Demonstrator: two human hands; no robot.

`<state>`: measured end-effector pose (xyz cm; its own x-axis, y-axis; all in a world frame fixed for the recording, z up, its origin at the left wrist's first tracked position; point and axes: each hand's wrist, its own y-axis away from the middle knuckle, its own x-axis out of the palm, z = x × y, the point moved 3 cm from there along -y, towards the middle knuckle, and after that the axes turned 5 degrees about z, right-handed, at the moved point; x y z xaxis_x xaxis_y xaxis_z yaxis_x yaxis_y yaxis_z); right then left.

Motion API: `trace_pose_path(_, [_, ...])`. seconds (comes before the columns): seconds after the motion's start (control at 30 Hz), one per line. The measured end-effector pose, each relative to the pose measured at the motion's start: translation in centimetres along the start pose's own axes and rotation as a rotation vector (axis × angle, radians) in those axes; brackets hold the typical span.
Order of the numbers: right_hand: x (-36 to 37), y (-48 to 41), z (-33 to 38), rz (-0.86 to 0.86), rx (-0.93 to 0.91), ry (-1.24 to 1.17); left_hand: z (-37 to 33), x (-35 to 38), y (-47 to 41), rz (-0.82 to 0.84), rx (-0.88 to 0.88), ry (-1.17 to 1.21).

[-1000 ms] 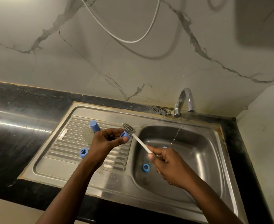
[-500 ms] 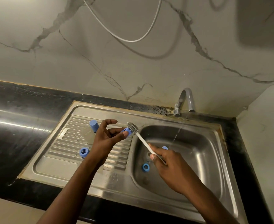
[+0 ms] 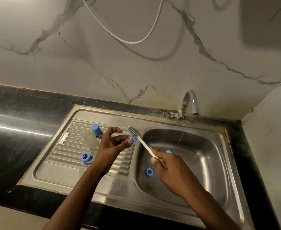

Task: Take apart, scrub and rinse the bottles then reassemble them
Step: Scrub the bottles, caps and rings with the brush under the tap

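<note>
One brush | one bottle | one cap | two loose rings | one pinched ring

SS sink w/ ribbed drainboard set in black counter. Tap at back, thin stream running. White cable looped on marble wall.

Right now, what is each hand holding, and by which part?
Left hand pinches a small blue bottle part by its edge; right hand grips the brush low on its white handle.
</note>
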<state>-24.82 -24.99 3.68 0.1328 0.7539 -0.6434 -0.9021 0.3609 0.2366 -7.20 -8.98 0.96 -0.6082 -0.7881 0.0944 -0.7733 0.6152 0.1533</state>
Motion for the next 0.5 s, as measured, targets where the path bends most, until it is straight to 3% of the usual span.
trace_pose_path(0.13, [-0.3,-0.2,0.4,0.006,0.001,0.007,0.2,-0.1,0.4,0.049,-0.011,0.007])
trace_pose_path(0.33, [-0.3,0.3,0.7,0.009,-0.009,0.004,0.8,-0.5,0.1,-0.086,0.031,0.157])
trace_pose_path(0.5, [-0.2,1.2,0.3,0.011,-0.01,-0.017,0.5,-0.6,-0.2,-0.107,0.065,0.195])
